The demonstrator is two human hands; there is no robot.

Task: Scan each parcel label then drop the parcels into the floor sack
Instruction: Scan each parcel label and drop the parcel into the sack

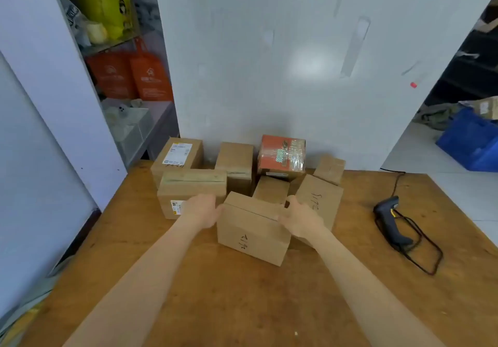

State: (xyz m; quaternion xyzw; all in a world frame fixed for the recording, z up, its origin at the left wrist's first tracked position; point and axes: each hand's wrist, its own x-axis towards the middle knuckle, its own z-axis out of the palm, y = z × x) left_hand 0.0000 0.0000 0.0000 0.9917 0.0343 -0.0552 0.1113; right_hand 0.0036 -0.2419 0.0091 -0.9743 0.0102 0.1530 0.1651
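A plain brown parcel (253, 235) with handwriting on its near face sits at the middle of the wooden table (215, 298). My left hand (203, 212) presses its left side and my right hand (299, 218) grips its right top edge. Behind it stand several more cardboard parcels: one with a white label on top (176, 155), one with a small label on its front (188, 190), and an orange taped box (281, 155). A black handheld scanner (390, 221) lies on the table to the right, cable looped beside it. No sack is in view.
A white wall (283, 64) rises directly behind the parcels. Shelves at the left hold orange bags (134, 76) and a yellow bag (105, 4). A blue crate (471, 142) sits on the floor at the far right.
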